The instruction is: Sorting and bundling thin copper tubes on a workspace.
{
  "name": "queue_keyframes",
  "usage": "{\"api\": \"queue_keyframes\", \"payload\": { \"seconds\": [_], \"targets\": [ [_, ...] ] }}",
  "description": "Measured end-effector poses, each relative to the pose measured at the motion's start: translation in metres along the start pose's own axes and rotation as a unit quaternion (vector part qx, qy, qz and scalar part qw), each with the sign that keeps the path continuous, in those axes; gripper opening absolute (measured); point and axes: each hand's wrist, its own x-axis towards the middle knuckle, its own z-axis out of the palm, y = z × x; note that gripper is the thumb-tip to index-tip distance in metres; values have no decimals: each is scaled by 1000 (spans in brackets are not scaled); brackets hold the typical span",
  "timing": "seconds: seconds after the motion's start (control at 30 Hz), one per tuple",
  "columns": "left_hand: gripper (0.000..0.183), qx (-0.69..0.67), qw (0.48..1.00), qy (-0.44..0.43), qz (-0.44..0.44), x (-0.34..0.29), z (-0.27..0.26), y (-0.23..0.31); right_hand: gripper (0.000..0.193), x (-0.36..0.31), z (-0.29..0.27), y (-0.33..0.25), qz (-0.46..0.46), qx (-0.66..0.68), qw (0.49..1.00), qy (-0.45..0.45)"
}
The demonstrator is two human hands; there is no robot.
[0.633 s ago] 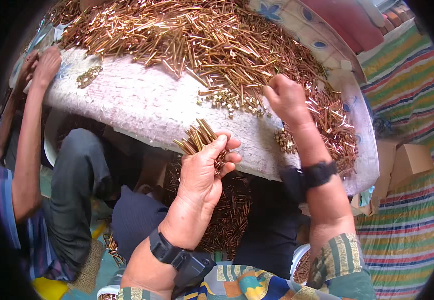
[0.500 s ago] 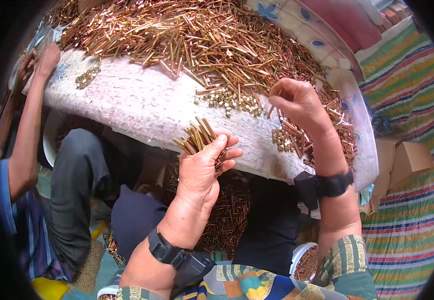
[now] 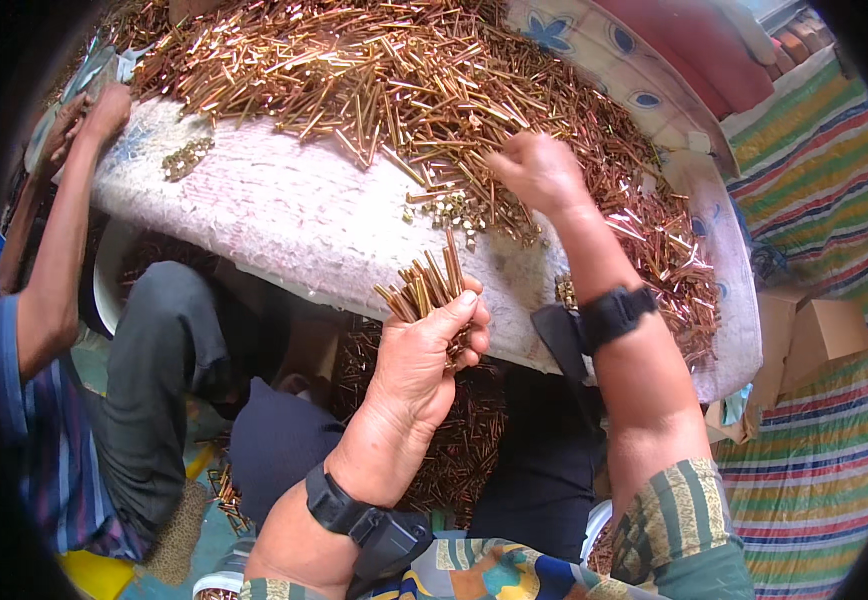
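My left hand (image 3: 419, 365) is closed round a bunch of thin brass-coloured metal rods (image 3: 420, 286), their ends sticking up past the thumb. It is held over the near edge of the padded table (image 3: 284, 215). My right hand (image 3: 544, 172) reaches to the near side of a big heap of the same rods (image 3: 394, 75). Its fingers are curled and slightly blurred; what they hold, if anything, is hidden. Small gold-coloured nut-like pieces (image 3: 454, 212) lie in a loose cluster between my hands and the heap.
At the left a co-worker's hands (image 3: 104, 112) are at the table edge. A smaller patch of small pieces (image 3: 186, 160) lies near them. More rods (image 3: 449, 440) lie below the table. A cardboard box (image 3: 824, 330) stands on striped cloth (image 3: 814, 420) at the right.
My right hand has moved left and away from me, from the table's right side to the heap. The single rod it pinched no longer shows. My left hand, holding the bunch, has shifted slightly right.
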Motion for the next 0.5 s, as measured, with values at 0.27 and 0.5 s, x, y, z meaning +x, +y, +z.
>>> {"api": "queue_keyframes", "payload": {
  "seconds": [0.27,0.5],
  "targets": [
    [15,13,1000,18,-7,3,-2,2,36,12,9,-13,31,-78,989,-118],
    [16,11,1000,10,-1,3,-5,1,27,-12,1,21,-86,-89,985,-123]
  ]
}}
